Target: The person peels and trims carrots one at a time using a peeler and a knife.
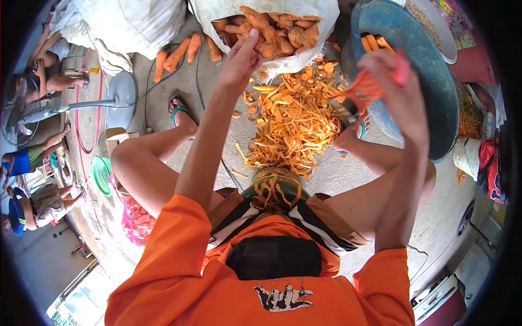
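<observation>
Right, the open white sack (329, 26) spreads across the top middle, its mouth full of rough orange carrots (266, 32), with a bulky white sack (136, 27) to its left. To the right stands the big blue tub (435, 92), with a few smooth orange carrots (375, 42) inside. A wide heap of orange peels (293, 119) lies on the floor between the sack mouth and the knees, and more strips lie on a green round thing (277, 187) between the thighs. Several loose carrots (176, 54) lie on the floor left of the open sack

The left hand (243, 58) is in front of the carrots in the sack mouth, fingers partly open and loosely bent, one tip pointing up; whether it touches a carrot I cannot tell. The right hand (394, 81) is raised by the near side of the tub, fingers curled round a red thing (401, 68), too blurred to name, with reddish streaks beside it
</observation>
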The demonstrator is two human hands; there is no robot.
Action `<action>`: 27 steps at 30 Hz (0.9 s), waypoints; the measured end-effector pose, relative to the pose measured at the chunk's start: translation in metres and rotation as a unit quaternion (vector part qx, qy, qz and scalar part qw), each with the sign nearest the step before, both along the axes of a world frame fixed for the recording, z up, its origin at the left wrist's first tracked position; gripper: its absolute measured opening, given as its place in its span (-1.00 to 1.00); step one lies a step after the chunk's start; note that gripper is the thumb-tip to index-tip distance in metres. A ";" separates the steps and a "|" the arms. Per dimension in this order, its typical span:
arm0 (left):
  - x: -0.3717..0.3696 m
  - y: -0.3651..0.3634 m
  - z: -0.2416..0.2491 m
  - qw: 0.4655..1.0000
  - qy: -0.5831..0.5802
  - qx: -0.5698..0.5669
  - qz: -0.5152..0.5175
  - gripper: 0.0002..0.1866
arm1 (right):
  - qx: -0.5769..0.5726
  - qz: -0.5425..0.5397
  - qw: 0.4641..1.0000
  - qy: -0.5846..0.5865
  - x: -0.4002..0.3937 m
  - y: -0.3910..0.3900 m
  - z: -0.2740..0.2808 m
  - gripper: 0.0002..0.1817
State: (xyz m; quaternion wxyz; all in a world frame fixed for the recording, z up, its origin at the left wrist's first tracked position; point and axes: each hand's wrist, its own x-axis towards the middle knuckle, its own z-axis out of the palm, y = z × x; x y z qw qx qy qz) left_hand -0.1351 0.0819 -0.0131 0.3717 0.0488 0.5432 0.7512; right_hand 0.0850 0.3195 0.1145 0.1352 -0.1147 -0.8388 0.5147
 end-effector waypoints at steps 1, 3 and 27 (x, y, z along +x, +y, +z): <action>-0.003 -0.007 0.006 0.998 0.043 -0.047 -0.010 -0.47 | -0.010 0.028 0.999 -0.043 -0.003 -0.012 -0.008 -0.66; 0.000 -0.024 0.030 0.997 0.055 -0.049 -0.024 -0.43 | -0.022 0.054 0.995 -0.083 -0.009 -0.041 -0.017 -0.60; 0.070 -0.067 0.066 0.975 0.215 0.007 0.050 -0.68 | 0.067 0.086 0.980 -0.164 -0.016 -0.131 -0.058 -0.54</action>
